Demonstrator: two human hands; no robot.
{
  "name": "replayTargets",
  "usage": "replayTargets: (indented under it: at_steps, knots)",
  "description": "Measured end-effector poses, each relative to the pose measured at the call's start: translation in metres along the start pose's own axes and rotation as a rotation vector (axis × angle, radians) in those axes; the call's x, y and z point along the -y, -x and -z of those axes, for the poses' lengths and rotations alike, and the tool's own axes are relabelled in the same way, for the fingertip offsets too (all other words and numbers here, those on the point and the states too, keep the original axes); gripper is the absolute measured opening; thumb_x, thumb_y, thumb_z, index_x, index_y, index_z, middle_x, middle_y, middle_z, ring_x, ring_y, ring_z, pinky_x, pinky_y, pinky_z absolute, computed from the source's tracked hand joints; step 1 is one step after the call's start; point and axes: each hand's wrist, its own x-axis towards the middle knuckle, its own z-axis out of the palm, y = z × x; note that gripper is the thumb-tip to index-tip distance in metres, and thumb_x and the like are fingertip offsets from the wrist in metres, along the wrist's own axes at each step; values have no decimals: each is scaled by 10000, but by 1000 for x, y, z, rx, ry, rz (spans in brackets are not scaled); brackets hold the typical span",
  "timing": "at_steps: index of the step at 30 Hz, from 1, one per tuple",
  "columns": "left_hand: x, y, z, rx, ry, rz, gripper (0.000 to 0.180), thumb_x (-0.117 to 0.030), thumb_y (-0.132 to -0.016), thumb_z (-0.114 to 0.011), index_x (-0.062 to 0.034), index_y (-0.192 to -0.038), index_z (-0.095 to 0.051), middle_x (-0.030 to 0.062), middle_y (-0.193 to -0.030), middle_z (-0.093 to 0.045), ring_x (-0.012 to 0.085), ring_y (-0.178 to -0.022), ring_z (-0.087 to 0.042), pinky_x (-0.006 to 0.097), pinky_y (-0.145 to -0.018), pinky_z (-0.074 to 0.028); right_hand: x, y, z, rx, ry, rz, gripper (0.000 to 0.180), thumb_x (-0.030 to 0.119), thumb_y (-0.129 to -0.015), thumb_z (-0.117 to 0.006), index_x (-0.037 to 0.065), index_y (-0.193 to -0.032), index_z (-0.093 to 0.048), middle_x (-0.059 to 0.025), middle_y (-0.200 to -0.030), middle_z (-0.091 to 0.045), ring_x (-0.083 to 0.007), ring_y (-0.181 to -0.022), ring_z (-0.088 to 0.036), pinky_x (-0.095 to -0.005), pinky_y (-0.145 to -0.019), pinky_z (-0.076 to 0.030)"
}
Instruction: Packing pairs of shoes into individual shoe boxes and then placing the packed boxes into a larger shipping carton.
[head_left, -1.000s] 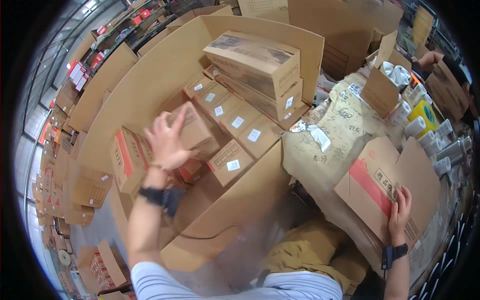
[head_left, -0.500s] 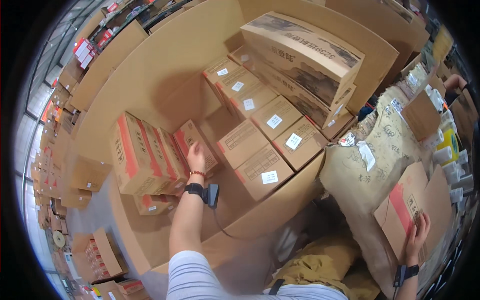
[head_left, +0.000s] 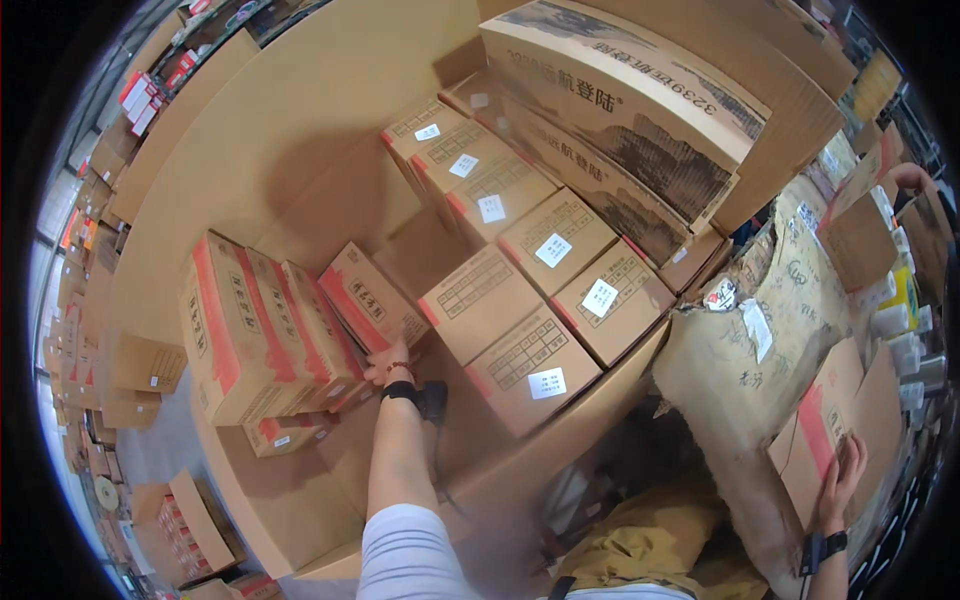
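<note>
The two hands are far apart. The left hand (head_left: 388, 362) is down inside a very big carton (head_left: 235, 160) with tall, smooth brown walls. Its fingers touch the low end of one slim box (head_left: 368, 295), which is brown card with a red band and dark writing. I cannot tell if the fingers squeeze it or just press on it. That box sits at a slant inside the big carton, between two groups of boxes.

On one side, three slim boxes (head_left: 237, 325) stand in a row, flat-sided with sharp corners and red bands. One lower box (head_left: 265, 433) shows under them. On the other side are seven chunky boxes (head_left: 470, 298), packed close, and six of their tops have a white sticker. Behind those, two long boxes (head_left: 640, 90) with dark hill pictures are piled one on the other.

The right hand (head_left: 843, 478) lies on an open carton (head_left: 805, 440) of stiff, plain card with one red stripe, its fingers spread a little. The carton is on the tabletop (head_left: 720, 400), which has a wrinkly tan cover with scribbles and a ragged edge. One crumpled white scrap (head_left: 757, 330) lies there too. Round, smooth white rolls (head_left: 890, 322) are by the far side, too crowded to count. Past them is part of another person's arm (head_left: 912, 180).
</note>
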Motion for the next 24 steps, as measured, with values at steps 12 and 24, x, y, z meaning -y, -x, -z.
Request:
replayTargets:
  at_steps: [12, 24]
  knots:
    - [11, -52, -25, 117, 248, -126, 890, -574, -805, -570, -227, -1489, -118, 249, -1381, -378, 403, -1279, -367, 495, -1008, -378, 29, -12, 1, 21, 80, -35, 405, 149, -845, -530, 6, -1223, -498, -209, -1299, -428, -387, -1229, -390, -437, -1059, -286]
    - [39, 79, 241, 1128, 1067, -468, 600, -308, -853, -569, -159, -1392, -352, 79, -1353, -466, 291, -1212, -485, 482, -987, -431, 37, -13, 2, 14, -12, 0, 386, 138, -812, -576, 4, -1171, -529, -205, -1275, -450, -384, -1202, -416, -444, -1038, -313]
